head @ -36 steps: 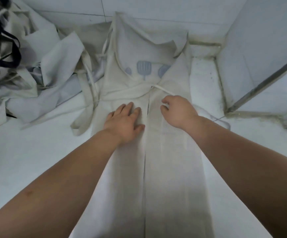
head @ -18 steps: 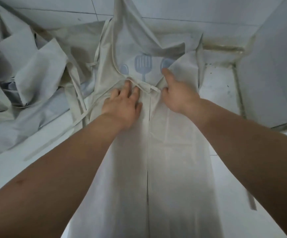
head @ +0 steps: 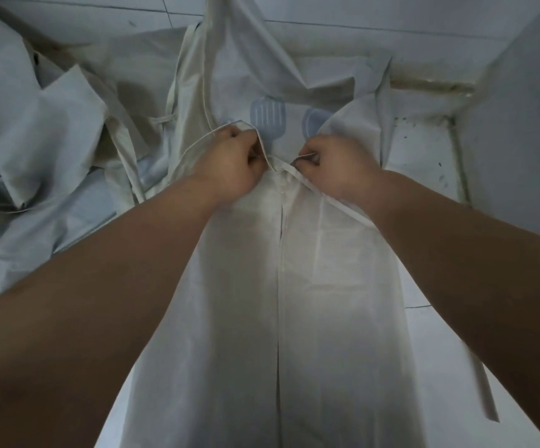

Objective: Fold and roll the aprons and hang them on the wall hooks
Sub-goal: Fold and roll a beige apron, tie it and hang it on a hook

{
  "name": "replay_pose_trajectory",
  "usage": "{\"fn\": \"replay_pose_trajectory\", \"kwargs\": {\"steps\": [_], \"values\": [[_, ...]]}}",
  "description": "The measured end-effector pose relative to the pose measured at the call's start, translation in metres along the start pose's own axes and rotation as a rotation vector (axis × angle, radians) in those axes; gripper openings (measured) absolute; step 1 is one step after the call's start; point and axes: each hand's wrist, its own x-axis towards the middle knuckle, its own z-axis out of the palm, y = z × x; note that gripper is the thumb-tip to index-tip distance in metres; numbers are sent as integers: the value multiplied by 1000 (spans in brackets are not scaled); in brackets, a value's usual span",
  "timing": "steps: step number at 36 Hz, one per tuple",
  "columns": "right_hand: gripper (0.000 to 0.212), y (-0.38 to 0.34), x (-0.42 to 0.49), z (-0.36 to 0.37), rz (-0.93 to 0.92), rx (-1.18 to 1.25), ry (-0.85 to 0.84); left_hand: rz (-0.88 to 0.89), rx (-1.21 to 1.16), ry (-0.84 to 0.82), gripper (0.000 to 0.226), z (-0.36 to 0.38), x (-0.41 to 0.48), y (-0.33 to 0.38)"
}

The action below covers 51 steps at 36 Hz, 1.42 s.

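Head view: we find the left hand (head: 229, 166) clenched on the folded edge of the apron (head: 310, 286), the right hand (head: 336, 166) pinching its tie (head: 326, 196). Cream, sides folded to a centre seam, blue utensil print (head: 268, 117) far, it lies on white floor tiles (head: 420, 147) beside a wall (head: 520, 108). Half a second ago both hands lay flatter.

Dim, soft light; brightest mid-cloth, dark forearm shadows, wide-angle bending at the edges.
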Motion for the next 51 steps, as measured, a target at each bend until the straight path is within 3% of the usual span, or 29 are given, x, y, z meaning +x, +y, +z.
{"fn": "replay_pose_trajectory", "kwargs": {"steps": [5, 8, 11, 15, 20, 23, 27, 32, 46, 49, 51], "values": [[37, 2, 8, 3, 113, 14, -4, -167, -120, 229, 15, -1, -1, 2], [36, 0, 7, 3, 156, 64, 13, -206, -117, 279, 21, 1, -6, 8], [21, -2, 5, 7, 177, 170, 80, -201, -70, 268, 37, 6, -16, 15], [36, -9, -5, 7, 165, 289, 150, -56, 20, 281, 40, 13, -37, 16], [53, -16, -22, 6, 105, 265, 62, -117, 253, 60, 69, 18, -62, 8], [44, -15, -25, 8, 58, 69, -31, -189, 251, -21, 68, 9, -65, 2], [55, -16, -25, 9, 64, -101, -112, -308, 367, -142, 61, -9, -60, -9], [77, -13, -26, 7, 169, -162, -148, -506, 345, -188, 63, -20, -53, -11], [95, -16, -108, 21, 296, -152, -240, -586, 269, -240, 98, -10, -121, 11], [96, -22, -113, 15, 305, -166, -270, -545, 317, -215, 97, -13, -127, 7], [88, -26, -111, 6, 335, -160, -257, -492, 384, -138, 78, -22, -128, 9]]}}
